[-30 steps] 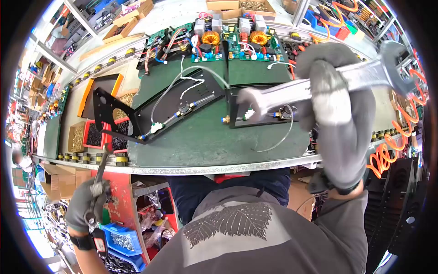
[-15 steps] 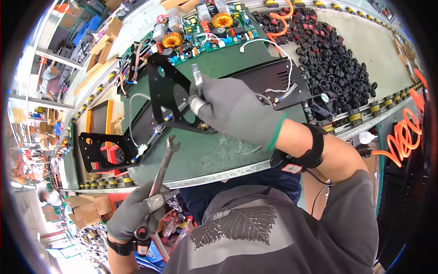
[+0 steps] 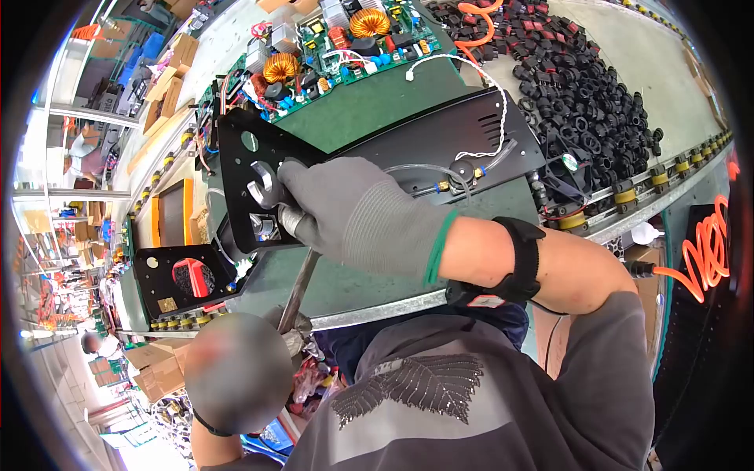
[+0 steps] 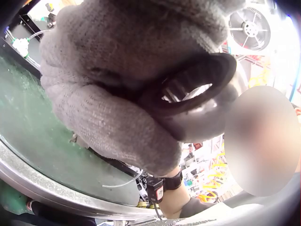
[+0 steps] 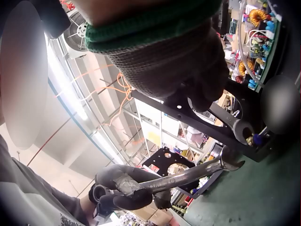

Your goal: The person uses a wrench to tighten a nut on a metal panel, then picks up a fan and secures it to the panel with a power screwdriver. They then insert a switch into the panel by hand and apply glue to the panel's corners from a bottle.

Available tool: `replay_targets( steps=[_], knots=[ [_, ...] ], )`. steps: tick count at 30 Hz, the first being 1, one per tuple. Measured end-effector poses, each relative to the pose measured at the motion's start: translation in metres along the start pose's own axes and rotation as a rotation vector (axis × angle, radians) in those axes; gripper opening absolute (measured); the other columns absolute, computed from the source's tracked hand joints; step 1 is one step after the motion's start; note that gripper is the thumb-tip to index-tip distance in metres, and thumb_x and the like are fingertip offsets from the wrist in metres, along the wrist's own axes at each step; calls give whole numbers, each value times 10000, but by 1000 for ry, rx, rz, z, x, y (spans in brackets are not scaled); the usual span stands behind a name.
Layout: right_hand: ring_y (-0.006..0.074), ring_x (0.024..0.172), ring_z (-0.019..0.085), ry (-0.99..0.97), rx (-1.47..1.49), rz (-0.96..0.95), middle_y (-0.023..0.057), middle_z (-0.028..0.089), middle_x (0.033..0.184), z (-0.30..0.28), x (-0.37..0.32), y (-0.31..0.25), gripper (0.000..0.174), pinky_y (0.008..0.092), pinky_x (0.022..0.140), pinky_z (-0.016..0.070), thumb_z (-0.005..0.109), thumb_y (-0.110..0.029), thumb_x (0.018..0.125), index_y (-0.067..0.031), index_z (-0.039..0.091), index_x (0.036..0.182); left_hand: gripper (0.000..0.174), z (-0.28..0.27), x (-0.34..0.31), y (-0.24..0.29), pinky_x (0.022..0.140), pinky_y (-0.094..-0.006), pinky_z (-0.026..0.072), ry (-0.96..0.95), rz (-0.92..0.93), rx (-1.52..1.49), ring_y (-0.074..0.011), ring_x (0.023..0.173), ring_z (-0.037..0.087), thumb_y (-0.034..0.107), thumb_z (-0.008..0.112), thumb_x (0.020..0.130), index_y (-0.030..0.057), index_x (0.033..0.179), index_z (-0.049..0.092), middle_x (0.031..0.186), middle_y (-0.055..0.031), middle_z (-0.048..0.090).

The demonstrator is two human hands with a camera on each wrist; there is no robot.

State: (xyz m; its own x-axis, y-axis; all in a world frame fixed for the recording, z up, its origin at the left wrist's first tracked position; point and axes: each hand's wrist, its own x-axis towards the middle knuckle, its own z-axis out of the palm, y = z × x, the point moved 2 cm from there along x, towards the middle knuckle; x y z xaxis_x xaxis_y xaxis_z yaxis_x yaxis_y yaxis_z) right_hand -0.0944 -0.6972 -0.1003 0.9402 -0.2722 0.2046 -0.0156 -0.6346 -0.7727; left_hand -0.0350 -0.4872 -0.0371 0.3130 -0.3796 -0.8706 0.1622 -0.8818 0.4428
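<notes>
In the head view my gloved right hand (image 3: 365, 212) grips a wrench (image 3: 265, 187), its jaws in front of an upright black bracket (image 3: 239, 149). The right wrist view shows this hand (image 5: 164, 66) above the bracket (image 5: 157, 106) and its wrench (image 5: 225, 117) at a small brass fitting (image 5: 256, 140); contact is unclear. My left hand (image 5: 127, 183) holds a longer wrench (image 5: 183, 178), its jaws below the bracket. In the left wrist view, gloved fingers (image 4: 113, 122) curl round the tool near its ring end (image 4: 207, 84). A blur covers much of the left hand in the head view.
Circuit boards with copper coils (image 3: 369, 23) line the bench's back. A black tray (image 3: 440, 141) with tubing and white wires lies at centre right, beside piled black parts (image 3: 589, 118). Another black bracket (image 3: 184, 275) stands left. An orange coiled hose (image 3: 707, 251) hangs right.
From upper right, my right hand has come with its wrench to the black bracket, its jaws now facing left. My left hand has risen rightwards with its wrench. The view has shifted.
</notes>
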Motion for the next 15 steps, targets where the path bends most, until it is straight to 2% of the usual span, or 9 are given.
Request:
replay_targets(
  steps=[5,8,10,12,13,15],
  knots=[
    [405,747,644,9,59,11,202,631,736,-2,5,5,286,505,672,503,576,-285,946,-21,531,1045,314,-1,0,4,372,-221,355,-21,8,44,-107,376,492,178,544,961,-17,1207,553,612,-32,544],
    [412,759,644,-70,75,-71,213,635,757,-8,3,8,292,489,669,507,578,-272,947,-14,541,1078,300,-6,0,4,397,-228,408,-65,-25,44,-102,439,554,200,571,986,31,1231,538,668,-4,548],
    [416,763,643,-119,75,-128,217,637,766,-10,-1,5,291,484,668,507,576,-265,948,-12,541,1088,309,-4,-1,5,391,-228,389,-54,-6,40,-101,420,530,194,566,980,17,1232,544,655,-10,546],
    [418,766,642,-122,-39,-15,218,635,767,-7,-11,-1,275,474,660,508,585,-253,947,-13,541,1073,319,-5,-1,3,385,-227,369,-43,7,26,-101,402,505,187,560,973,2,1233,550,641,-16,544],
    [418,766,642,-133,-43,-20,218,635,767,-4,-11,0,275,474,660,508,585,-253,947,-13,541,1073,305,-6,1,2,397,-230,399,-67,-2,57,-99,432,538,197,555,985,21,1233,543,659,-9,546],
    [431,797,640,-21,5,-48,229,647,803,2,-8,3,278,510,699,509,596,-242,931,-5,524,1057,291,-8,2,-1,410,-232,430,-90,-8,72,-96,463,571,207,551,996,40,1233,537,677,-2,547]
  ],
)
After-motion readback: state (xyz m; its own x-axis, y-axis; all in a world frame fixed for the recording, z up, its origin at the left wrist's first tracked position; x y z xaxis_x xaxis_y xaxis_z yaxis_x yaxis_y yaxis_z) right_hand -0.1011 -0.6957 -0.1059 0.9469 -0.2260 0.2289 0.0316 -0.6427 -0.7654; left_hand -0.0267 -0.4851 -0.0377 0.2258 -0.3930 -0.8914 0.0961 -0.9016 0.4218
